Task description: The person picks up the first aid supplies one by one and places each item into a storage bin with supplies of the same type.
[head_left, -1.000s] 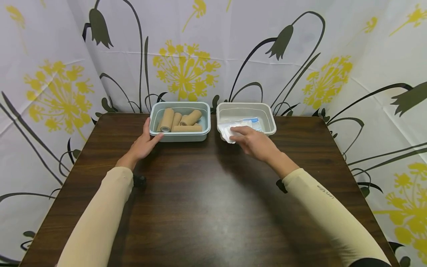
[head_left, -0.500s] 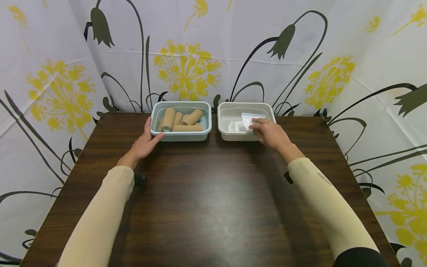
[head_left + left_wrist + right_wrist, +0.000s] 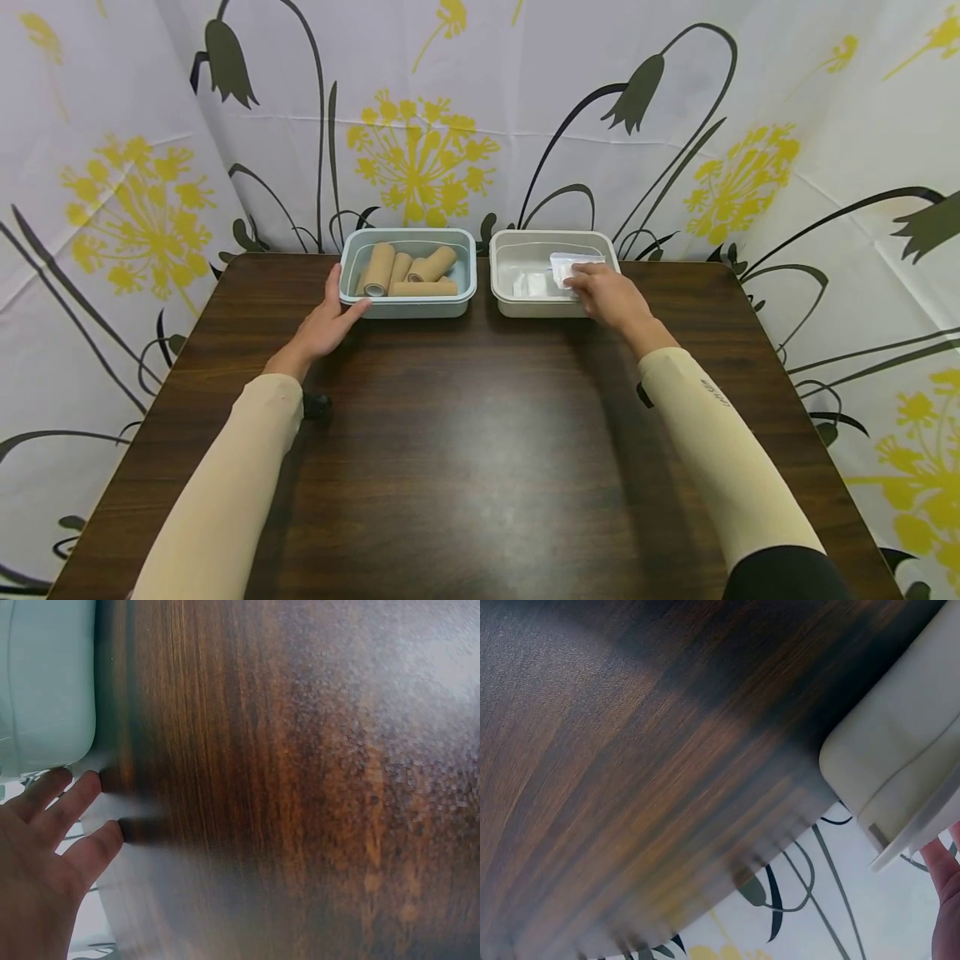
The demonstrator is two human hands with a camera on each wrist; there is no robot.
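Note:
At the back of the table, my left hand (image 3: 321,327) rests against the left side of a pale blue plastic tub (image 3: 420,309), fingers extended and thumb by its front rim. Several brown cardboard tubes (image 3: 380,268) lie in that tub. My right hand (image 3: 611,298) reaches over the front right rim of a beige plastic tub (image 3: 536,309) and pinches a white, partly clear plastic packet (image 3: 564,267). Another whitish, see-through item (image 3: 531,285) lies on that tub's floor. The right wrist view shows only the beige tub's corner (image 3: 885,742) and part of the hand; the packet is hidden there.
Both tubs stand side by side on a dark brown wooden table (image 3: 465,433), close to its back edge, with a narrow gap between them. Right behind hangs a white curtain (image 3: 525,167) with yellow and grey-green flowers.
My right hand has moved right with a crumpled white plastic piece, from the beige tub's front left to its right half. The left hand stays put at the blue tub.

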